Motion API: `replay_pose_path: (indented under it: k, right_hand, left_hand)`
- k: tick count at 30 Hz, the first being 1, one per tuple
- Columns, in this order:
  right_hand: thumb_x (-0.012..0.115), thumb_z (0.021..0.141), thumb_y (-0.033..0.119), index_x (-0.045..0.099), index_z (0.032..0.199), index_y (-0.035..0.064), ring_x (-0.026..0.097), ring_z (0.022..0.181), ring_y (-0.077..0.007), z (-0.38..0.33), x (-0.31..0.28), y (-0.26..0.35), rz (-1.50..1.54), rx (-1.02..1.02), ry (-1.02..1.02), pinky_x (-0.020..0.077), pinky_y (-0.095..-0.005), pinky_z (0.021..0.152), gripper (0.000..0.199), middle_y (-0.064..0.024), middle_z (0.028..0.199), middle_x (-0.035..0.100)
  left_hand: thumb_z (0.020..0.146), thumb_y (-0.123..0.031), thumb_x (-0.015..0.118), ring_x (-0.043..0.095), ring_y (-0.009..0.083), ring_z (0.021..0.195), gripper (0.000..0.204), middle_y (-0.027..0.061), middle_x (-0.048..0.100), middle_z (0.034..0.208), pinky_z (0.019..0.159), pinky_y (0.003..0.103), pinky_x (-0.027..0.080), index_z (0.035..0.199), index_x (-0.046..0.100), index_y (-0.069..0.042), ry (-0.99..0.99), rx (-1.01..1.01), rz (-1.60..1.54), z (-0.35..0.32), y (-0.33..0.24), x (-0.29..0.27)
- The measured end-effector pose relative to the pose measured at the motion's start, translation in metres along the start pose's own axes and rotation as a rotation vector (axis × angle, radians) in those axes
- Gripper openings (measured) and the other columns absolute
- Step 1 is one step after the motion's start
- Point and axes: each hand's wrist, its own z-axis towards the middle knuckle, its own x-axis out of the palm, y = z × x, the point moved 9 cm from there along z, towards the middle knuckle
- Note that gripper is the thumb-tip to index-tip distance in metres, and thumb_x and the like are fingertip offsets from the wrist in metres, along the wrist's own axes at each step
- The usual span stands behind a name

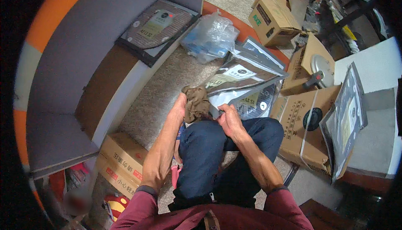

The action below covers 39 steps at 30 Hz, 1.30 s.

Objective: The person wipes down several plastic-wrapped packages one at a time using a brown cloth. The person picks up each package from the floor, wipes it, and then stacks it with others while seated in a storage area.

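Observation:
My left hand (181, 105) is closed on a crumpled brown cloth (197, 104), which hides most of its fingers. My right hand (229, 120) pinches the grey near corner of a flat plastic garment bag (240, 71) with a dark border and a white label. The cloth bunches up against the near end of this bag, above my knees; whether part of it lies inside the bag I cannot tell. Beneath it are more flat bags of the same sort, one of them a dark bag (259, 102) just beyond my right knee.
On the grey shelf unit (138, 75) at left lies another packaged garment (161, 25). A clear bag of blue items (211, 35) sits beyond my hands. Cardboard boxes (307, 117) stand at right, with a grey bag (345, 117) leaning there and a pan lid (322, 69) behind. Another carton (119, 161) is at lower left.

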Motion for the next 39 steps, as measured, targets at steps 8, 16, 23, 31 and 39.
replay_pose_path:
  k: [8, 16, 23, 31, 39]
  right_hand:
    - [0.072, 0.119, 0.050, 0.064, 0.167, 0.0083, 0.075, 0.147, -0.0332, 0.035, -0.082, -0.028, 0.469, 0.105, -0.283, 0.0463, -0.0594, 0.139, 0.064, -0.0135, 0.155, 0.079]
    - [0.081, 0.120, 0.032, 0.075, 0.155, 0.0085, 0.078, 0.142, -0.0399, 0.094, -0.193, -0.042, 0.540, 0.141, -0.371, 0.0591, -0.0641, 0.127, 0.042, -0.0154, 0.156, 0.082]
    - [0.083, 0.116, 0.032, 0.072, 0.160, 0.0057, 0.073, 0.146, -0.0399, 0.025, -0.057, 0.000, 0.655, -0.016, 0.153, 0.0542, -0.0611, 0.130, 0.052, -0.0169, 0.159, 0.079]
    - [0.049, 0.114, 0.098, 0.041, 0.189, -0.0041, 0.061, 0.167, -0.0471, -0.043, -0.024, 0.084, 0.760, -0.086, 0.503, 0.0462, -0.0606, 0.142, 0.127, -0.0272, 0.190, 0.053]
    - [0.081, 0.118, 0.053, 0.066, 0.170, 0.0066, 0.083, 0.121, -0.0179, -0.061, 0.119, 0.077, -0.375, 0.054, 0.675, 0.0702, -0.0375, 0.102, 0.072, -0.0072, 0.148, 0.084]
  left_hand:
    - [0.122, -0.032, 0.071, 0.089, 0.0329, 0.107, 0.037, 0.0160, 0.090, 0.128, 0.095, 0.055, 0.076, 0.136, 0.085, -0.002, 0.032, 0.259, 0.185, -0.059, -0.078, 0.005]
    - [0.117, -0.026, 0.080, 0.087, 0.0224, 0.091, 0.029, 0.0108, 0.090, 0.113, 0.081, 0.041, 0.073, 0.129, 0.088, -0.001, 0.047, 0.589, 0.711, -0.222, -0.096, 0.162]
    - [0.116, -0.037, 0.077, 0.080, 0.0146, 0.101, 0.045, 0.0067, 0.084, 0.123, 0.085, 0.033, 0.066, 0.140, 0.084, 0.001, -0.042, 0.959, 1.190, -0.415, -0.108, 0.231]
    - [0.109, -0.031, 0.071, 0.080, 0.0215, 0.113, 0.048, 0.0141, 0.088, 0.120, 0.127, 0.041, 0.052, 0.127, 0.088, 0.011, -0.055, 1.159, 1.368, -0.663, -0.118, 0.130]
    - [0.115, -0.034, 0.073, 0.078, 0.0163, 0.114, 0.049, 0.0069, 0.085, 0.122, 0.129, 0.038, 0.045, 0.130, 0.087, 0.010, -0.401, 1.051, 1.365, -0.715, -0.077, 0.025]
